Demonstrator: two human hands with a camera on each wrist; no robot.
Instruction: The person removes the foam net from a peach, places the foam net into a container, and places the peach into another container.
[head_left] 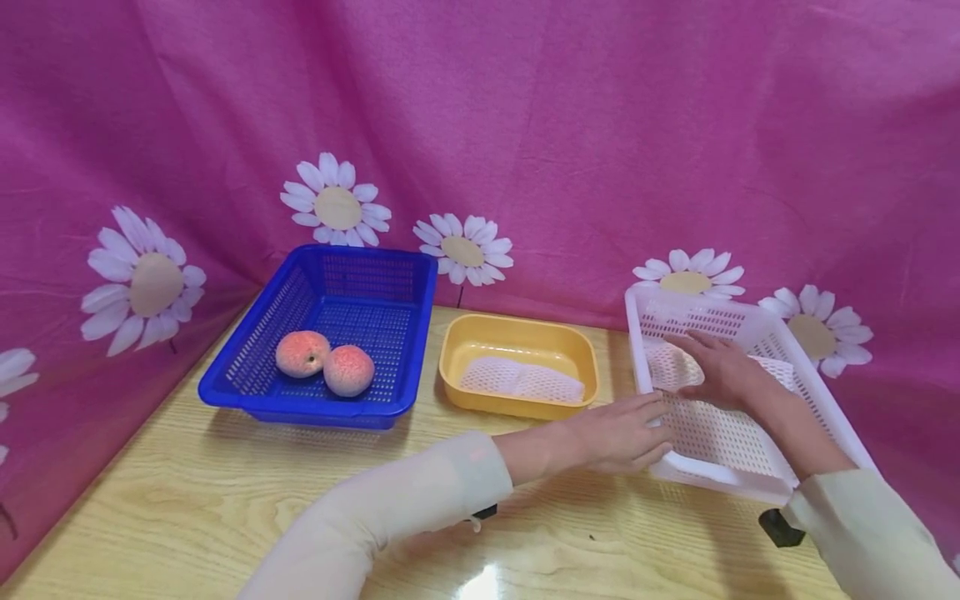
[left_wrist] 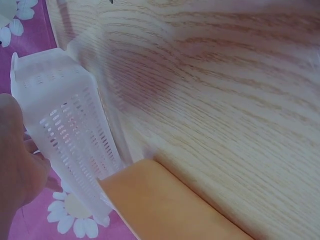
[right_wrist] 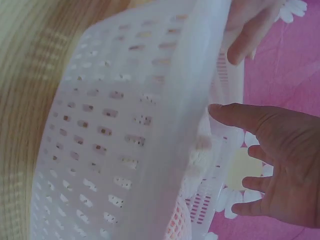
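Plainly, 2 pinkish peaches (head_left: pixel 303 354) left, pale foam-netted bundles (head_left: pixel 670 367) right

A blue plastic basket (head_left: pixel 367 321) holds the peaches; a yellow plastic tub (head_left: pixel 517 406), white netting (head_left: pixel 521 379). The left hand (head_left: pixel 622 431) is at the rim of a white plastic basket (head_left: pixel 723 477), grip unclear; the right hand (head_left: pixel 727 372), fingers spread, near the bundles inside.

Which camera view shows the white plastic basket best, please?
The head view: most of the white plastic basket shows, inside included, though the right hand hides part. The left wrist view shows mainly outer walls; the right wrist view, an outer wall close up, cropped, and a sliver of inside.
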